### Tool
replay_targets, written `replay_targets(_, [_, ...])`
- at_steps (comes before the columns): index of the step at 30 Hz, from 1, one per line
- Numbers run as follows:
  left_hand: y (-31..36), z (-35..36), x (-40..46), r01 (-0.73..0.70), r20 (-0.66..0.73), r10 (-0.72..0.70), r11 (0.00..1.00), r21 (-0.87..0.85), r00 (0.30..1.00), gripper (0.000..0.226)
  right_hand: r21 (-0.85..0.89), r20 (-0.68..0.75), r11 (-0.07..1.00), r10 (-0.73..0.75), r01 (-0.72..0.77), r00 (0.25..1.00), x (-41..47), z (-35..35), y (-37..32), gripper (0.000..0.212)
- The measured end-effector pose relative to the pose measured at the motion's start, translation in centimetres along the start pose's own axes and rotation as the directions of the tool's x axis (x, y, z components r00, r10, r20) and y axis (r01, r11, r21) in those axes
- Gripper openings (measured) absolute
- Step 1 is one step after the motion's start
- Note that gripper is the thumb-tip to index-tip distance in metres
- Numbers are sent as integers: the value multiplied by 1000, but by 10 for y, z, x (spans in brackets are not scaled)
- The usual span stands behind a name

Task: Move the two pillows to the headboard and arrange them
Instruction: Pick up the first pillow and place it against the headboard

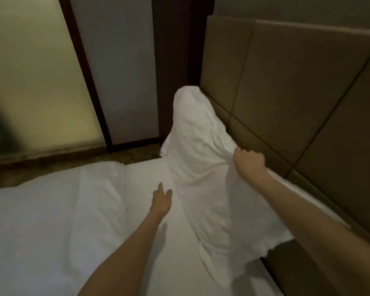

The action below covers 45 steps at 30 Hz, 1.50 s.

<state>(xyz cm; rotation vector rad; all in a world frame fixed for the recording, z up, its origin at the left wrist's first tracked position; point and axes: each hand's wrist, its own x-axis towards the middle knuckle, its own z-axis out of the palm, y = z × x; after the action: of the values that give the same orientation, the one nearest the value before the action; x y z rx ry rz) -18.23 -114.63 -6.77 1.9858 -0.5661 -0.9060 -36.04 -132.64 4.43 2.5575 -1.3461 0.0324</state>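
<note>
Padded panelled headboard [286,86], right hand [248,160] pinching rumpled white pillow [201,167]

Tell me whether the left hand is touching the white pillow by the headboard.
Cannot tell. In the head view the open left hand reaches toward the pillow, its fingertips at the pillow's edge, but white on white hides any gap. The right hand plainly grips its upper edge.

White pillow [197,159] and white bed [51,221], both plain. Brown headboard [297,86] in square panels at upper right. Dark brown door frame [83,67] at upper left.
</note>
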Motion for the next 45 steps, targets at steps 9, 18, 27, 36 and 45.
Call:
replay_targets(9, [-8, -25, 15, -150, -131, 157, 987, 64, 979, 42, 170, 230, 946, 234, -276, 945, -8, 61, -14, 49])
replay_targets(18, [25, -41, -2, -262, -128, 263, 965, 20, 956, 29, 11, -260, 999, -30, 34, 965, 56, -33, 12, 24])
replay_targets(27, [-1, -39, -24, -188, -42, 192, 980, 69, 981, 28, 78, -29, 996, 40, -38, 999, -24, 46, 19, 21])
replay_targets(36, [28, -58, -67, -276, -49, 281, 956, 101, 958, 27, 220, 137, 953, 179, -206, 974, -47, -20, 43, 16])
replay_targets(45, [43, -88, -158, -297, 13, 297, 950, 101, 955, 28, 361, 218, 864, 288, -351, 932, -155, -64, 61, 6])
